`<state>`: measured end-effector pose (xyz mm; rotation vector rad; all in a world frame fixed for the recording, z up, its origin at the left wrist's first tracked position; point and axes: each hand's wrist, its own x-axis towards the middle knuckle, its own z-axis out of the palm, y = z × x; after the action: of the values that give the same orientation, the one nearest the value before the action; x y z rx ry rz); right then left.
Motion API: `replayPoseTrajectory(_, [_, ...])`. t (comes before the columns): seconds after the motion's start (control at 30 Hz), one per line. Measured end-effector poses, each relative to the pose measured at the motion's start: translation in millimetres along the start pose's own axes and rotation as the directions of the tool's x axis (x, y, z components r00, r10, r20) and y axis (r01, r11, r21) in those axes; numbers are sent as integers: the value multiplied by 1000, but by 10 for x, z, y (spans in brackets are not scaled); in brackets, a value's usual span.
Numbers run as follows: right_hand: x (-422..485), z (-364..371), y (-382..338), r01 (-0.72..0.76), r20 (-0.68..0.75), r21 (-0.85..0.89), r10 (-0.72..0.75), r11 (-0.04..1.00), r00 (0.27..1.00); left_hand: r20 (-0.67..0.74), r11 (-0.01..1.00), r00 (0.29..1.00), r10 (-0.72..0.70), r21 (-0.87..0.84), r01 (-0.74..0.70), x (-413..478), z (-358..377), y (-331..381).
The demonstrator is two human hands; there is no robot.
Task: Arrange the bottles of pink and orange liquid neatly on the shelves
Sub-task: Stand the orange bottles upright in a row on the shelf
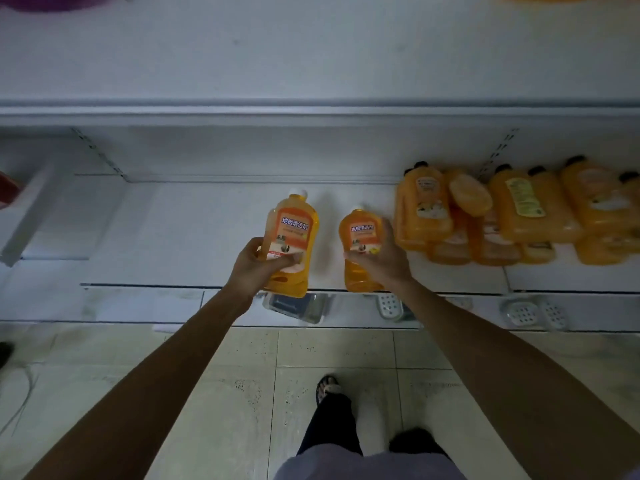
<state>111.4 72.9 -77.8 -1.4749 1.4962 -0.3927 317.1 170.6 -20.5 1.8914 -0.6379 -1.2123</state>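
My left hand grips an orange bottle with a white cap by its lower half, over the front edge of the white middle shelf. My right hand holds a second, similar orange bottle a little to the right, its base near the shelf's front lip. Further right, a pile of orange bottles with black caps lies flat and stacked on the same shelf. No pink bottles show clearly.
A white upper shelf spans above. Below the middle shelf, a lower shelf holds clear packaged items and white perforated soap dishes. The tiled floor and my sandalled foot lie beneath. A red item sits at far left.
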Motion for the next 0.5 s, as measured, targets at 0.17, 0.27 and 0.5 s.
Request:
replayPoseTrajectory(0.17, [-434, -816, 67, 137, -127, 132, -120, 982, 985, 98, 992, 993, 61, 107, -71, -211, 482, 258])
replayPoseTrajectory(0.27, [-740, -1421, 214, 155, -261, 146, -113, 977, 959, 172, 977, 979, 105, 164, -133, -419, 922, 449])
replayPoseTrajectory(0.5, [-1681, -2873, 977, 105, -527, 203, 18, 974, 849, 391, 936, 891, 232, 160, -314, -1347, 2375, 840])
